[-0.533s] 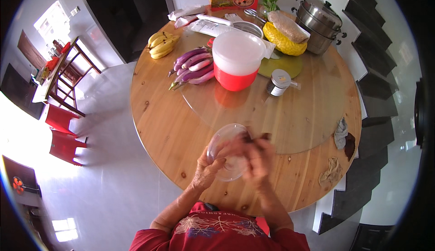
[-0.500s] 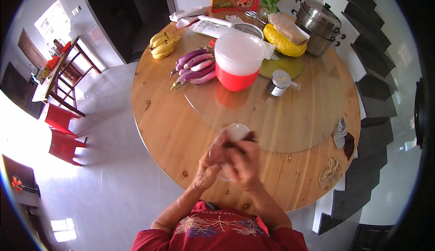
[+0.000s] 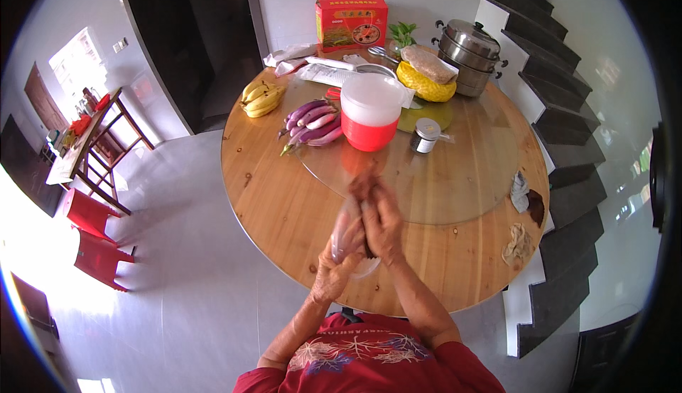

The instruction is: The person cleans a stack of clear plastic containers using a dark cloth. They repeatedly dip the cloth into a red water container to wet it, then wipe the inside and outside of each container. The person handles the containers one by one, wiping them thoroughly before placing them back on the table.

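Just in front of me, over the near part of the round table, both hands are close together on a clear, see-through container (image 3: 347,235), perhaps a cup or jar. My left hand (image 3: 332,271) wraps around it from the left and below. A dark brown cloth (image 3: 365,182) is bunched in my right hand (image 3: 384,228), pressed against the container's right side. Fingers and blur hide much of both things. Beyond my hands stand a red and white tub (image 3: 370,115), a bunch of purple eggplants (image 3: 312,123) and a small lidded jar (image 3: 425,135).
The wooden table (image 3: 266,201) carries a glass turntable (image 3: 455,198). Bananas (image 3: 261,99), a red box (image 3: 352,24), a yellow-netted bundle (image 3: 426,84) and a steel steamer pot (image 3: 469,56) stand farther back. Rags (image 3: 518,244) lie at the right edge. Dark stairs (image 3: 561,180) rise beyond.
My hands have shifted against each other around the container. The cloth now shows at the far end of my right hand, and the container's pale rim no longer shows there. The whole view has shifted slightly.
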A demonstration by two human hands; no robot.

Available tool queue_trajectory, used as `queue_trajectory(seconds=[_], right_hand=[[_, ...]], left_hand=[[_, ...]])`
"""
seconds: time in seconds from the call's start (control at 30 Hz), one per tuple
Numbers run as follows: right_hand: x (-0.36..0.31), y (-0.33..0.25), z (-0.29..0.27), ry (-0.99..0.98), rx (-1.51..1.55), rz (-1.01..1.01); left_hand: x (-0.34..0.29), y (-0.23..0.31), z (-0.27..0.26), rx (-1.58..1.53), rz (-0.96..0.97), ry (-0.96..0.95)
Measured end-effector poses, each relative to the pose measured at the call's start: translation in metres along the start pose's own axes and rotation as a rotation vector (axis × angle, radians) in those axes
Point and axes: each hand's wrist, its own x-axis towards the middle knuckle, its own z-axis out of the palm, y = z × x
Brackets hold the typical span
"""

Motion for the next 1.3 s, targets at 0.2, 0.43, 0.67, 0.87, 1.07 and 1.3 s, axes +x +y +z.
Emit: queue_trajectory(seconds=[0.2,0.43,0.67,0.87,1.07,1.3], right_hand=[[-0.034,-0.044,0.004,-0.286,-0.317,-0.535],[0.024,0.005,-0.006,0.051,-0.175,-0.076],[0.015,0.013,-0.015,-0.069,-0.13,-0.156],[-0.043,-0.024,0.009,-0.289,-0.202,-0.492],[0.019,-0.028,0.029,-0.281,-0.268,-0.433],[0.002,0.034,0.009,-0.102,-0.041,0.135]], left_hand=[[-0.017,-0.026,-0.038,0.092,-0.04,0.117],[-0.004,-0.002,0.0,-0.363,-0.045,-0.014],[0.007,-0.011,0.006,-0.315,-0.015,0.024],[0.013,-0.01,-0.005,-0.228,0.102,0.325],[-0.004,0.001,-0.01,-0.268,-0.069,0.288],[-0.006,0.012,-0.017,-0.188,0.063,0.151]])
